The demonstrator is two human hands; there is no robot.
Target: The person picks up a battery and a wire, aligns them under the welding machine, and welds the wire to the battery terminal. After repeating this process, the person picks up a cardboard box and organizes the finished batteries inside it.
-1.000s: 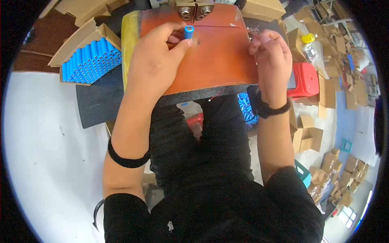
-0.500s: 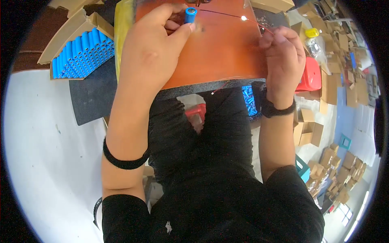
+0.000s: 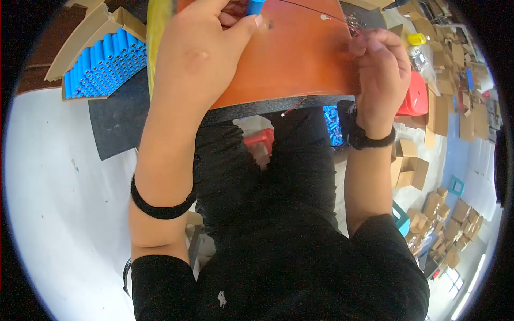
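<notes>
While the left hand (image 3: pixel 201 51) pinches a blue battery (image 3: pixel 255 6) at the top edge of the orange mat (image 3: pixel 300 59), the right hand (image 3: pixel 381 75) closes its fingers on thin wires (image 3: pixel 354 25) at the mat's right side, and a box of blue batteries (image 3: pixel 101 64) sits to the left.

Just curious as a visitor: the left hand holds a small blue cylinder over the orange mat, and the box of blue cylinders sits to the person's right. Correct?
Not quite. In the head view the cardboard box of blue cylinders sits to the person's left. The left hand does hold a small blue cylinder over the orange mat.
</notes>
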